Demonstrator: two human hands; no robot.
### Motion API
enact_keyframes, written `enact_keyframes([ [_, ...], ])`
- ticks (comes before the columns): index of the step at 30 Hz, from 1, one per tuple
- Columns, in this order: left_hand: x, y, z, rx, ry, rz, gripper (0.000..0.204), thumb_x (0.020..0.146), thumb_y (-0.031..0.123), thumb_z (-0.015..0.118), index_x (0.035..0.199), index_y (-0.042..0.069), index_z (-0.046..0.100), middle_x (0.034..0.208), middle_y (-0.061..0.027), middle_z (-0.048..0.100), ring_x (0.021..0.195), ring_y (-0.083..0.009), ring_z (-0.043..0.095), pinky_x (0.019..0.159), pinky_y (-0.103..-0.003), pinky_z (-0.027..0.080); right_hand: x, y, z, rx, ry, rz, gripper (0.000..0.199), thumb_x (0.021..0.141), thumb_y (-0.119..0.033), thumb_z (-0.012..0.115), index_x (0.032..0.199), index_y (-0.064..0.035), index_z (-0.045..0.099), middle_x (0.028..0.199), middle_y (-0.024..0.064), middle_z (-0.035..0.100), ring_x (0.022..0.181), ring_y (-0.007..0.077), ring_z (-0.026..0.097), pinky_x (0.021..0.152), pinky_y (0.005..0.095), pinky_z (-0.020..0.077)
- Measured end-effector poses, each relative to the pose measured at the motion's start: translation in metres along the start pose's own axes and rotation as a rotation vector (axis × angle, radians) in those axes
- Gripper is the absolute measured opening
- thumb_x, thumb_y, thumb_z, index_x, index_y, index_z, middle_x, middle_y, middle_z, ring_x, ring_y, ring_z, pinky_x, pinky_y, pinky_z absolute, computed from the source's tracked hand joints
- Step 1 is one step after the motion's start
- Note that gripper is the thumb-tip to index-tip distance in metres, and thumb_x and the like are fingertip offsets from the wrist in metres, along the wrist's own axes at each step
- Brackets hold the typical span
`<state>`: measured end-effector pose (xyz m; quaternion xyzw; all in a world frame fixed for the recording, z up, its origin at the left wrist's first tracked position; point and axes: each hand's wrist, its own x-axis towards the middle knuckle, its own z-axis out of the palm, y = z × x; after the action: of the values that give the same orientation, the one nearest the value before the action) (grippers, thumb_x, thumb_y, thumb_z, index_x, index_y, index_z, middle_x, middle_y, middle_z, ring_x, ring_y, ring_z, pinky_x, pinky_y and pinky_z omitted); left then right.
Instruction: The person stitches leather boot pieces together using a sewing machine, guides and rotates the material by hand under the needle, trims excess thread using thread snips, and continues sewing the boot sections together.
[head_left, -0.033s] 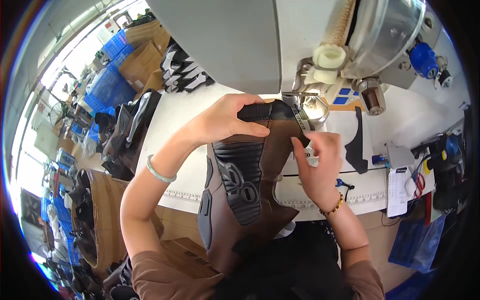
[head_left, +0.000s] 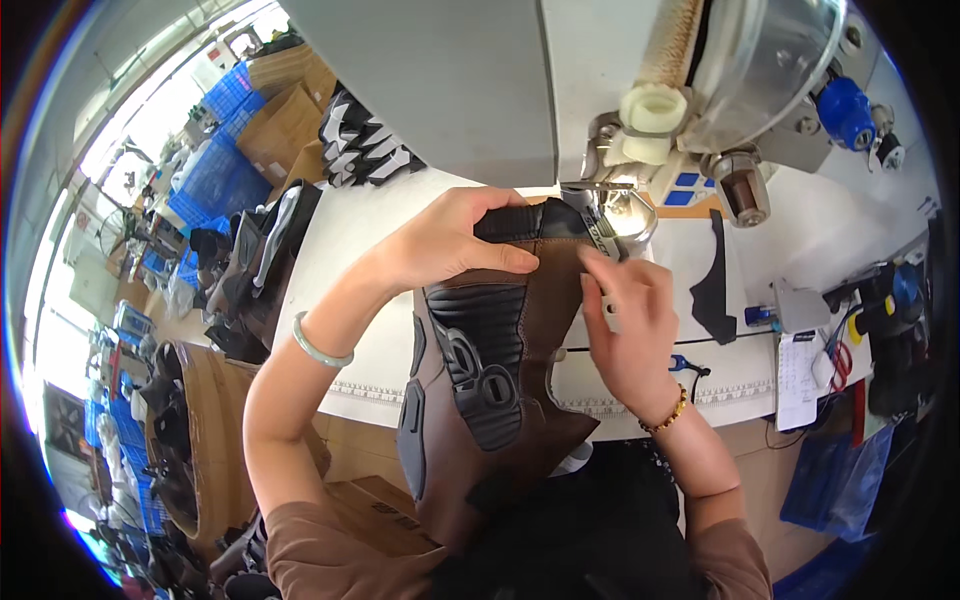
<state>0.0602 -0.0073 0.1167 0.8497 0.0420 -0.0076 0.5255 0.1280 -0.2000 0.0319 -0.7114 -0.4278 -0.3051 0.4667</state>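
Observation:
A boot upper of brown leather hangs over the table edge in front of me, with a ribbed black panel and black plastic pieces on it. My left hand grips its black top edge, thumb on the face and fingers behind. At its right edge my right hand has the index finger and thumb bent together against the leather. A dark strip with pale lettering lies at the top right corner, under the lit stitching area of a sewing machine. The machine's needle tip cannot be made out.
Black-and-white cut pieces lie at the table's back left. To the right are a black cut piece, a white notepad and red-handled scissors. A measuring tape runs along the front edge. Cardboard boxes stand at left.
My right hand has shifted slightly left and up, its index fingertip now over the brown leather by the strip. My left hand and the boot upper stay nearly still.

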Motion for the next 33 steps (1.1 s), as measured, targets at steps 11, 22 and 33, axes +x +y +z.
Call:
enact_keyframes([
  [11, 0.001, 0.005, 0.007, -0.1, -0.02, -0.037, 0.045, 0.072, 0.011, 0.071, 0.111, -0.006, 0.054, 0.091, -0.002, 0.06, 0.081, -0.0065, 0.053, 0.074, -0.022, 0.045, -0.001, 0.004, 0.001, 0.029, -0.205, -0.163, 0.052, 0.066, 0.0, 0.063, 0.118, 0.0004, 0.053, 0.096, 0.0079, 0.046, 0.081, 0.0224, 0.053, 0.065, 0.0315, 0.0474],
  [22, 0.005, 0.003, 0.006, -0.192, -0.002, -0.091, 0.039, 0.068, 0.004, 0.071, 0.103, -0.003, 0.055, 0.088, -0.0013, 0.061, 0.077, -0.0055, 0.055, 0.072, -0.02, 0.044, -0.005, 0.01, 0.006, -0.005, -0.192, -0.214, 0.052, 0.068, -0.001, 0.057, 0.119, 0.0023, 0.051, 0.099, 0.0082, 0.044, 0.08, 0.0212, 0.05, 0.067, 0.0302, 0.0468],
  [33, 0.006, 0.011, 0.0, 0.05, -0.022, -0.148, 0.058, 0.069, 0.018, 0.077, 0.118, -0.002, 0.052, 0.092, -0.0017, 0.062, 0.084, -0.0074, 0.053, 0.079, -0.023, 0.044, -0.011, 0.029, -0.009, 0.292, -0.239, -0.216, 0.059, 0.062, 0.002, 0.06, 0.119, -0.006, 0.053, 0.102, 0.0088, 0.048, 0.081, 0.0203, 0.052, 0.07, 0.0328, 0.0461],
])
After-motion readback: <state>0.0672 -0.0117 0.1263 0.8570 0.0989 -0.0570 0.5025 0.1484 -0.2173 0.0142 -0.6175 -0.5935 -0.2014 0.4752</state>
